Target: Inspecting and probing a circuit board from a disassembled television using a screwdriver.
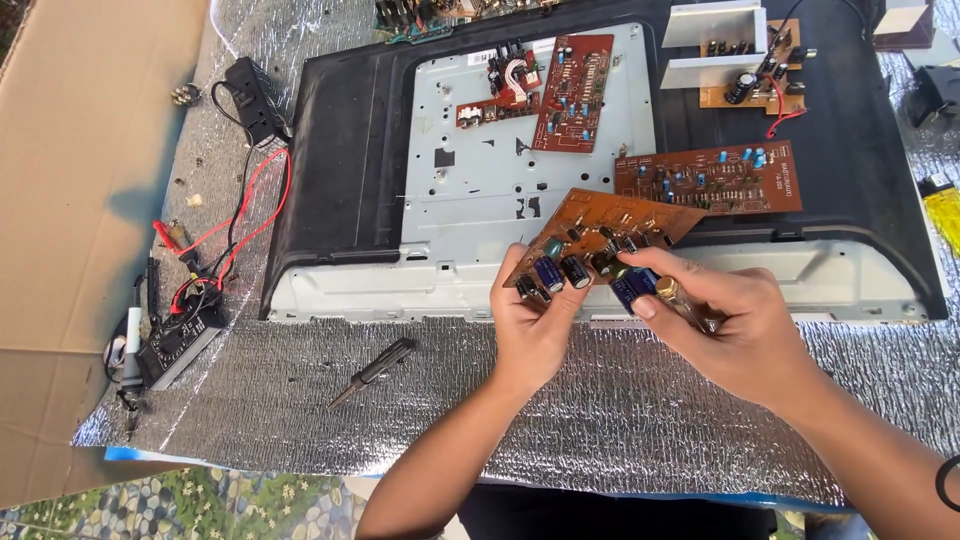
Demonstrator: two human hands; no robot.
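My left hand [535,325] and right hand [735,325] both close around a brown circuit board [600,232], lifted above the near edge of a black flat chassis [330,170]. My right fingers pinch a blue capacitor [632,285]. A screwdriver [372,372] lies to the left on silver foil [620,410].

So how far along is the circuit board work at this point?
Done: three other boards already lie on the grey panel. In hand: both hands, left hand and right hand, hold a brown circuit board. Left: the screwdriver lies untouched.
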